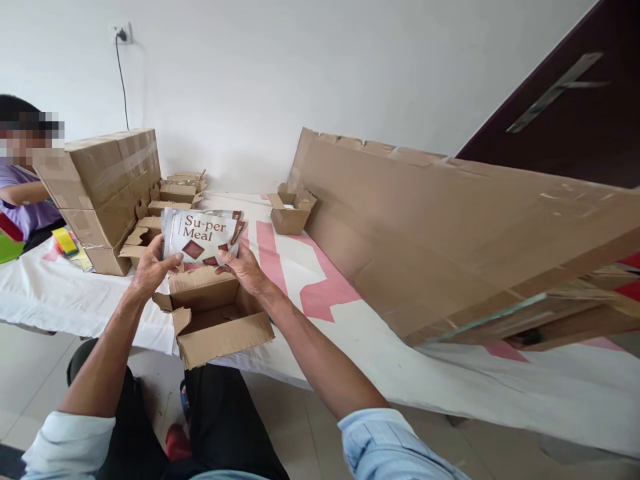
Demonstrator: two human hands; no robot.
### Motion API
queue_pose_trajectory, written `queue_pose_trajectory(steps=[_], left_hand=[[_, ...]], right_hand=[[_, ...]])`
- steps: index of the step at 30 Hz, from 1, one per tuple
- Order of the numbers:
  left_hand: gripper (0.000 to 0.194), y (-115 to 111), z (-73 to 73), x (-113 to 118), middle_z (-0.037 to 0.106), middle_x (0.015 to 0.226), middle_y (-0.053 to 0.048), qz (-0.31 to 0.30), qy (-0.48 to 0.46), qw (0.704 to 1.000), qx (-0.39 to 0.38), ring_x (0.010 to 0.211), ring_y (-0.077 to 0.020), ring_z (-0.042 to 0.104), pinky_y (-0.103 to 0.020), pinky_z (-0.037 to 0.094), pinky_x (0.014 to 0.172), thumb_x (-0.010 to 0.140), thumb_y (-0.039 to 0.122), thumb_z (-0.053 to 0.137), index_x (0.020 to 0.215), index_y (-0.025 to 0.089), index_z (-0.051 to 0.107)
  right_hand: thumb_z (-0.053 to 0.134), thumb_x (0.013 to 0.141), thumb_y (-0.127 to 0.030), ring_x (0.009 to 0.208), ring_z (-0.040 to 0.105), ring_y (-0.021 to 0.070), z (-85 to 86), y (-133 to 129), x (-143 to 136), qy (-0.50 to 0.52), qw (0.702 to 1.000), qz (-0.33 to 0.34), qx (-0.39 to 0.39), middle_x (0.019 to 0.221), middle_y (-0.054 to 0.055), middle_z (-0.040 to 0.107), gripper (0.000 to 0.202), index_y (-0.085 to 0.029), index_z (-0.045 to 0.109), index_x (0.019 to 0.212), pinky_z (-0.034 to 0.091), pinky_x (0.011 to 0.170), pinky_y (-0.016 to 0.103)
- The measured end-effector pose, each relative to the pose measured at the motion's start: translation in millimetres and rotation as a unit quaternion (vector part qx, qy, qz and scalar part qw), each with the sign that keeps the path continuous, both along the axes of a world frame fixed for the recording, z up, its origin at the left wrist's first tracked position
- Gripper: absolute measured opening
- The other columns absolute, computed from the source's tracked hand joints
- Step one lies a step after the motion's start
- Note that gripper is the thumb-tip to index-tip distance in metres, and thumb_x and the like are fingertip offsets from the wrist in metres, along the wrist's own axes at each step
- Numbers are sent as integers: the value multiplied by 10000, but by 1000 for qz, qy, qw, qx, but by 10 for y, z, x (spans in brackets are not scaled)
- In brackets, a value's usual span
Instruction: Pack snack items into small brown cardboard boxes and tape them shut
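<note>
Between my two hands are white food pouches printed "Su-per Meal" with brown squares; at least two overlap, the rear one showing at the right edge. My left hand grips the left end, its thumb on the front face. At the lower right corner, my right hand pinches them with its thumb in front. Just below and nearer to me sits an open cardboard box, its flaps folded out and the visible part of its inside bare.
Stacked sealed cartons stand on the left, with several small open boxes beside them. Another small box is by a large cardboard sheet leaning on the right. A person is at far left.
</note>
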State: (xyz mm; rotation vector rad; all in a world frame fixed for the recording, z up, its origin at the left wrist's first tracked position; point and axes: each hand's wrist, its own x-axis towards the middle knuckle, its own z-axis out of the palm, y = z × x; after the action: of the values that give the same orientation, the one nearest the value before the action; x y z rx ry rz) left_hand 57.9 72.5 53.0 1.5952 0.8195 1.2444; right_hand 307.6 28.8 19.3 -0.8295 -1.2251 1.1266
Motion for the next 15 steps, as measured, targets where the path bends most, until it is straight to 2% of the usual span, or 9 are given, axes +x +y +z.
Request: queue_pose_trajectory(steps=[4, 8, 11, 15], left_hand=[[704, -50, -6, 2, 799, 1078, -64, -31, 13, 999, -4, 881, -239, 760, -303, 621, 669, 710, 557, 1057, 1242, 209, 756], [659, -91, -78, -90, 832, 1149, -96, -48, 34, 998, -16, 974, -270, 789, -316, 650, 723, 785, 610, 1004, 1279, 214, 818], [610, -25, -268, -280, 853, 1162, -109, 2, 38, 998, -53, 934, -250, 790, -322, 654, 734, 772, 621, 1001, 1199, 210, 859], [588, 212, -629, -596, 842, 962, -94, 99, 74, 984, -127, 835, -240, 782, -297, 609, 672, 594, 594, 1060, 959, 188, 843]], right_hand=[[1032, 680, -679, 983, 862, 299, -40, -13, 11, 32, 997, 44, -45, 1122, 71, 868, 737, -250, 759, 1214, 692, 645, 318], [1043, 649, -673, 933, 852, 292, -67, -60, 83, 82, 995, -2, -58, 1092, 56, 878, 709, -264, 765, 1157, 713, 685, 367], [1026, 679, -685, 937, 834, 276, -83, -108, 279, 119, 990, -68, -31, 1096, 44, 876, 649, -279, 751, 1105, 715, 742, 385], [973, 776, -683, 985, 821, 269, -148, -107, 709, 140, 978, -154, 27, 1110, 40, 872, 550, -300, 749, 1101, 705, 813, 411]])
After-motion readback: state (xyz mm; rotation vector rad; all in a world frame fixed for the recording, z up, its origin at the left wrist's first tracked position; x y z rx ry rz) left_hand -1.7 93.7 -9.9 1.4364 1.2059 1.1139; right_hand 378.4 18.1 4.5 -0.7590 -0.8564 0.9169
